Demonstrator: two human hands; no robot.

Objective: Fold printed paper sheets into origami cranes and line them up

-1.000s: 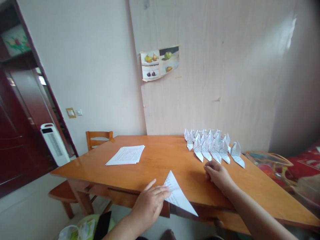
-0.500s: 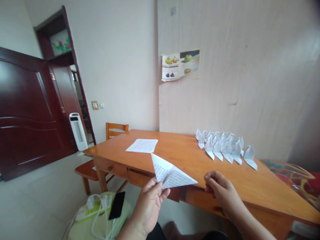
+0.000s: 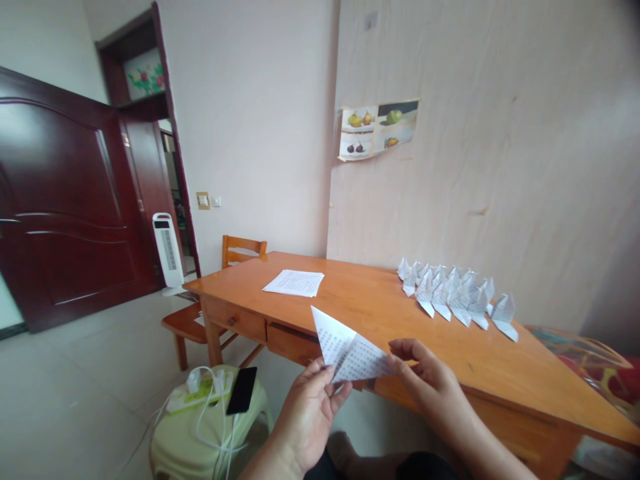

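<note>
Over the front edge of the table, my left hand (image 3: pixel 315 407) pinches a folded sheet of printed paper (image 3: pixel 350 350) by its lower edge, thumb in front. The paper is a triangle, with a crease down its middle and one point up at the left. My right hand (image 3: pixel 425 380) has its thumb on the triangle's right corner with the fingers curled behind, so that corner is hidden. Beyond, on the table's right side, stand several folded paper figures (image 3: pixel 453 293) in rows. A stack of printed sheets (image 3: pixel 294 283) lies on the left side.
The wooden table (image 3: pixel 360 287) has a drawer slightly pulled out below its front edge. A pale green stool (image 3: pixel 185 437) at lower left carries a power strip (image 3: pixel 200 393), white cables and a black phone (image 3: pixel 243 391). Behind the table's left end stands a wooden chair (image 3: pixel 243 245).
My right hand has moved left to the folded paper and now grips its right corner. My left hand keeps its hold. The view has shifted slightly left.
</note>
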